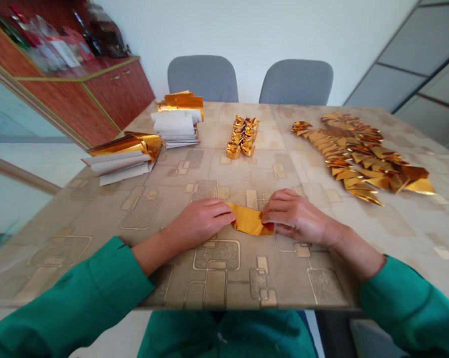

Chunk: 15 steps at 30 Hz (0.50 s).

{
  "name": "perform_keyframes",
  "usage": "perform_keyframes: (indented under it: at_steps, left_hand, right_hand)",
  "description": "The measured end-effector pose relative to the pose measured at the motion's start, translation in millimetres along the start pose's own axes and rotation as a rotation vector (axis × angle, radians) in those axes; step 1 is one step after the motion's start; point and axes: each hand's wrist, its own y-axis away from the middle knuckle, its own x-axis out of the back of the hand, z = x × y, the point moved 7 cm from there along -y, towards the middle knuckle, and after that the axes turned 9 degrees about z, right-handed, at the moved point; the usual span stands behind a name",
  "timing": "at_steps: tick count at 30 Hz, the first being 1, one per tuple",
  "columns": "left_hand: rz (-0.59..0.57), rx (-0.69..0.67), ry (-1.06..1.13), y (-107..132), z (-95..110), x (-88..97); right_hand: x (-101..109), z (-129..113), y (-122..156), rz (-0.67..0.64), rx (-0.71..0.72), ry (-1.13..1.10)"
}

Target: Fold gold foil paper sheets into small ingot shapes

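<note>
A small folded piece of gold foil paper (248, 220) lies near the front of the table, between both hands. Its left end is under the fingers of my left hand (202, 222), which are closed together on it. At the right end, my right hand (297, 217) pinches the paper between thumb and fingers, where a corner looks folded. Beyond the hands stand two short rows of folded gold paper ingots (242, 136). To the right spreads a large pile of folded gold paper pieces (354, 154).
Stacks of gold-and-white paper sheets, one nearer (123, 161) and one farther (177, 127), rest on the left of the patterned table (142, 258). Two grey chairs (204, 77) stand behind its far edge. A wooden cabinet (97, 92) with bottles and bags is at left.
</note>
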Motion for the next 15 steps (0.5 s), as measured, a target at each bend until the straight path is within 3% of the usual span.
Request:
perform_keyframes:
  at_steps: [7, 12, 15]
  left_hand:
    - [0.042, 0.090, 0.059, -2.6, 3.0, 1.1]
    - [0.040, 0.197, 0.160, -2.6, -4.7, -2.6]
    - [0.034, 0.242, 0.220, -3.0, -11.6, -5.8]
  right_hand:
    - [2.7, -1.6, 1.1, 0.004, -0.019, -0.043]
    - [1.3, -20.6, -8.1, 0.099, 0.056, -0.164]
    - [-6.6, -28.1, -11.7, 0.060, 0.092, -0.216]
